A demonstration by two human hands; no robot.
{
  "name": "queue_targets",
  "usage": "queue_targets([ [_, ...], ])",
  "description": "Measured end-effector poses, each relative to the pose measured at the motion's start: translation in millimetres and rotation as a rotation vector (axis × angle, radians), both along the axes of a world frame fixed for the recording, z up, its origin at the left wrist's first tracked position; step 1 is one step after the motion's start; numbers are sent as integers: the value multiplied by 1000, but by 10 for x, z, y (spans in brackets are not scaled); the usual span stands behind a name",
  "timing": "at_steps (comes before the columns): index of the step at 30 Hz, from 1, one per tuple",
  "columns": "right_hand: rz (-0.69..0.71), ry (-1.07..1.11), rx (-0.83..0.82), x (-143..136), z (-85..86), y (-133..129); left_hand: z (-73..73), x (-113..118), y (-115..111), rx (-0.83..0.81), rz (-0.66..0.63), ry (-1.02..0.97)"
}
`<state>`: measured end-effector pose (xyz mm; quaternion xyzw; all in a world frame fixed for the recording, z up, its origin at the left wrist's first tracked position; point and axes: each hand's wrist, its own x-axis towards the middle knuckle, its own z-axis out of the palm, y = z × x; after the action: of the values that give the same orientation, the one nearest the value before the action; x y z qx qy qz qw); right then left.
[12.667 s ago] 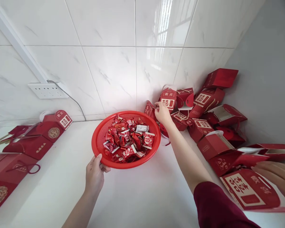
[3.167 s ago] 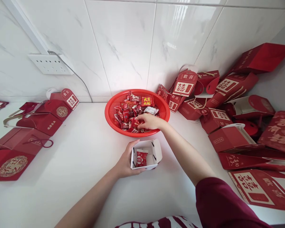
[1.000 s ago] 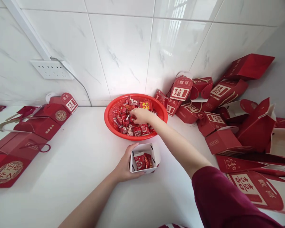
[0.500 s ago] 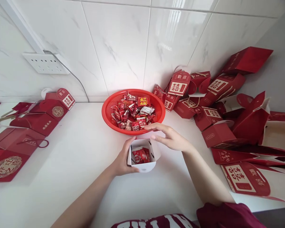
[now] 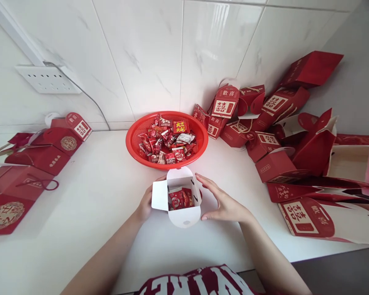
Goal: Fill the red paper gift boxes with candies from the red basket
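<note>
In front of me stands a small candy box (image 5: 184,218), white inside, its top flaps spread outward. Red-wrapped candies (image 5: 180,198) lie inside it. My left hand (image 5: 146,205) grips the box from the left; its fingers are partly hidden behind the raised left flap. On the right side, my right hand (image 5: 224,203) is open, thumb and fingers apart, with fingertips close to the right flap. Whether they touch it I cannot tell. Just behind the box is a red plastic basket (image 5: 131,143) with many wrapped candies (image 5: 169,141) in it.
Red gift boxes (image 5: 226,106) are piled at the right, with flat or part-folded cartons (image 5: 307,219) in front. More red boxes (image 5: 58,139) line the left side. A power strip (image 5: 49,79) with a cable hangs on the tiled wall behind the white tabletop (image 5: 89,196).
The box's flaps have swung outward. My right hand has moved from the basket's front edge down to the box's right side. My left hand has shifted left behind the flap.
</note>
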<state>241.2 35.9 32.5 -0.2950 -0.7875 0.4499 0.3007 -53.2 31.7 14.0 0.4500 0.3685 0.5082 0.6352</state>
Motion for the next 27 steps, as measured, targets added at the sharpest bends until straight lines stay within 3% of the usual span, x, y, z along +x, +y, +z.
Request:
queue_targets([
  [7,-7,-19,43,-56,61,-10,85,78,-52,201,-153,107],
  [13,4,6,12,-154,-8,-52,27,89,-64,125,-136,176],
  [19,-151,115,-98,-329,-33,-121,39,120,-74,91,-120,146],
  [27,-108,236,-170,-383,-118,-130,51,92,-25,66,-207,117],
])
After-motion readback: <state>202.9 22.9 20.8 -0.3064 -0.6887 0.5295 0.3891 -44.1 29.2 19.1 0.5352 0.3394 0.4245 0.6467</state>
